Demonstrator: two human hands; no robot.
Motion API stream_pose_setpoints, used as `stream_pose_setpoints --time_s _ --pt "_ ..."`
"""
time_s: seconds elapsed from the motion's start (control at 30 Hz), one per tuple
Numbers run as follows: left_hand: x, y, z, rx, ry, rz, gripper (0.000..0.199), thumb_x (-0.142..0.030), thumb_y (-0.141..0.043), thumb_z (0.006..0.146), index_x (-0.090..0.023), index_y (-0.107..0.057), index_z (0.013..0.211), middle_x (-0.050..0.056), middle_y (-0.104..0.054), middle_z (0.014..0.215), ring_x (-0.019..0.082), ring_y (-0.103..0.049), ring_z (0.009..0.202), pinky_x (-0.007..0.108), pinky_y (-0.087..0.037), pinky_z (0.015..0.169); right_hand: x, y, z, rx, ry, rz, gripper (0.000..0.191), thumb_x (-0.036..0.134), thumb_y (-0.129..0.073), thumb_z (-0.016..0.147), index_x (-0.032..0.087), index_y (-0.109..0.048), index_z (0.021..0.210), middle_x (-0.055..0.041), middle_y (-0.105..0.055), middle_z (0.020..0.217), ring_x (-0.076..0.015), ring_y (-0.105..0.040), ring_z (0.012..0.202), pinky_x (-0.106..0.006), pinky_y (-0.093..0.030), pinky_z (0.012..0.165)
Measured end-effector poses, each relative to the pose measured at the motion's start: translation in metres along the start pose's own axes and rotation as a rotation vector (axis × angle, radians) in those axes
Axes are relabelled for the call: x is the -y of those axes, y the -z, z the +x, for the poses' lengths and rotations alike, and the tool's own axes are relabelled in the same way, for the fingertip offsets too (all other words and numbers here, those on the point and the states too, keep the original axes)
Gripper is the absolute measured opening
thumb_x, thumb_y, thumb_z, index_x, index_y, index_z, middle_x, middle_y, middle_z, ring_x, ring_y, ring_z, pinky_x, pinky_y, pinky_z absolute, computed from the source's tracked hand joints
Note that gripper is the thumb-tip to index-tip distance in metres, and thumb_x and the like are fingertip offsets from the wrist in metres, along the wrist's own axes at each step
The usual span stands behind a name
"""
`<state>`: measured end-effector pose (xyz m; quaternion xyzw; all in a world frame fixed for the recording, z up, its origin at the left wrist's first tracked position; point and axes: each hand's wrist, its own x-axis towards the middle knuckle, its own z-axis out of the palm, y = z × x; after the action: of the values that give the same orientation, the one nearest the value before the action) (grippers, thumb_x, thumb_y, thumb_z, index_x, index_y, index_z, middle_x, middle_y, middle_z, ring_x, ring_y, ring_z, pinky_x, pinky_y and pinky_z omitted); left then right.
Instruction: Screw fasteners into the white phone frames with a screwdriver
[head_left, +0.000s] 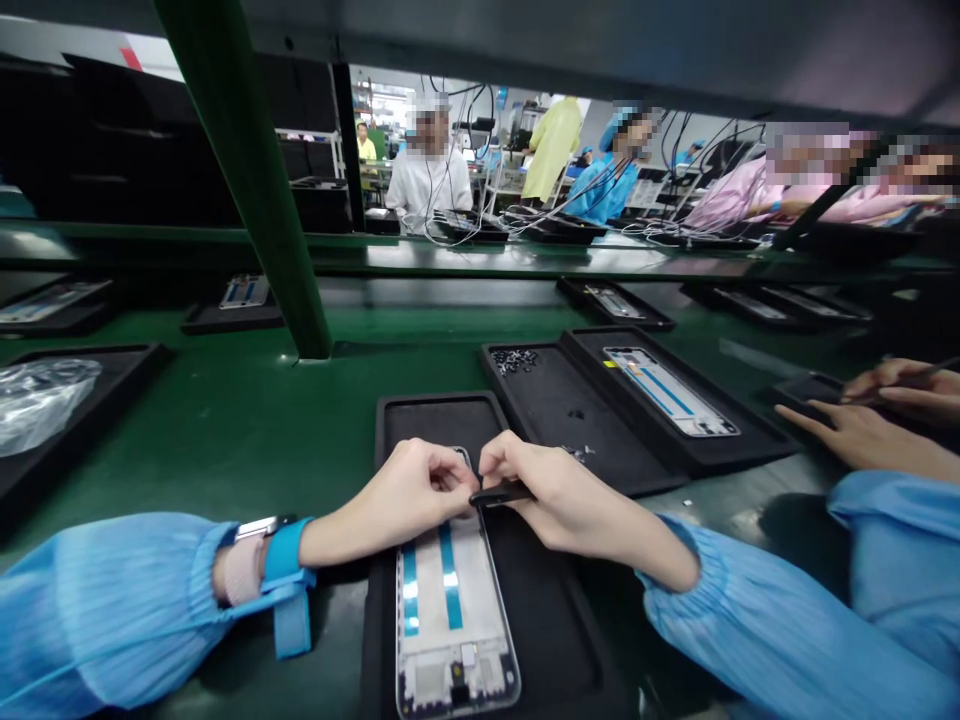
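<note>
A phone frame (469, 590) with two blue adhesive strips lies in a black foam tray (442, 415) before me. My left hand (420, 500) is closed in a pinch over the frame's upper part; whatever is between the fingertips is hidden. Close beside it, my right hand (559, 490) grips a slim black tool that looks like tweezers (499, 493). One end of that tool meets the left fingertips above the frame's right edge. Both hands cover much of the frame's top end.
To the right, a black tray (592, 430) carries small screws and loose parts; another phone frame (671, 390) lies beyond. A neighbour's hands (900, 415) work at far right. A green post (255, 190) rises at left, near a tray with a plastic bag (45, 400).
</note>
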<state>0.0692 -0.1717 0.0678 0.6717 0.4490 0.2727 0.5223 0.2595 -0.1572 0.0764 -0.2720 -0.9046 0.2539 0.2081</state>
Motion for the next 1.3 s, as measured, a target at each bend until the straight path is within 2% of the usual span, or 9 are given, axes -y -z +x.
stream_pose_setpoints --time_s 0.37,0.87,1.07,1.17,1.3 --pt "-0.002 0.0001 0.0022 0.013 -0.001 0.062 0.01 -0.02 -0.056 0.068 -0.012 -0.06 0.063 -0.001 -0.06 0.06 0.011 -0.051 0.056 0.019 -0.037 0.053 -0.0014 0.0007 0.0021 0.014 -0.031 0.053 0.03 -0.001 -0.047 0.075 0.02 -0.039 0.094 -0.0037 -0.061 0.089 -0.0142 -0.061 0.079 -0.022 -0.044 0.064" --pt "-0.0032 -0.0002 0.0016 0.011 -0.008 0.093 0.014 -0.022 -0.058 0.071 -0.011 -0.06 0.062 -0.003 -0.055 0.055 0.008 -0.045 0.051 0.017 -0.033 0.048 0.0043 0.0011 0.0025 -0.03 -0.023 0.013 0.024 0.004 -0.047 0.075 0.02 -0.036 0.09 -0.0034 -0.058 0.082 -0.0146 -0.061 0.071 -0.023 -0.045 0.059" --pt "-0.0029 0.0013 0.0008 0.02 0.0 0.028 0.012 -0.017 -0.053 0.071 -0.012 -0.063 0.065 0.001 -0.065 0.063 0.011 -0.055 0.058 0.019 -0.039 0.054 0.0062 -0.0007 0.0031 -0.068 -0.032 0.016 0.021 0.008 -0.051 0.074 0.019 -0.039 0.089 -0.0022 -0.057 0.08 -0.0133 -0.058 0.067 -0.023 -0.044 0.058" --pt "-0.0017 0.0013 0.0009 0.027 -0.024 -0.011 0.012 -0.016 -0.052 0.071 -0.012 -0.062 0.066 0.001 -0.065 0.065 0.011 -0.055 0.059 0.02 -0.04 0.056 0.0057 -0.0019 0.0032 -0.098 -0.05 0.088 0.022 0.009 -0.051 0.075 0.019 -0.037 0.088 -0.0009 -0.056 0.077 -0.0118 -0.056 0.064 -0.022 -0.043 0.057" --pt "-0.0005 0.0005 0.0004 0.002 -0.074 -0.029 0.008 -0.018 -0.057 0.071 -0.012 -0.061 0.068 -0.002 -0.058 0.06 0.008 -0.048 0.054 0.018 -0.036 0.052 0.0029 -0.0016 0.0035 -0.129 -0.133 0.224 0.021 0.012 -0.051 0.078 0.02 -0.034 0.086 -0.0004 -0.057 0.076 -0.0111 -0.056 0.064 -0.021 -0.042 0.056"
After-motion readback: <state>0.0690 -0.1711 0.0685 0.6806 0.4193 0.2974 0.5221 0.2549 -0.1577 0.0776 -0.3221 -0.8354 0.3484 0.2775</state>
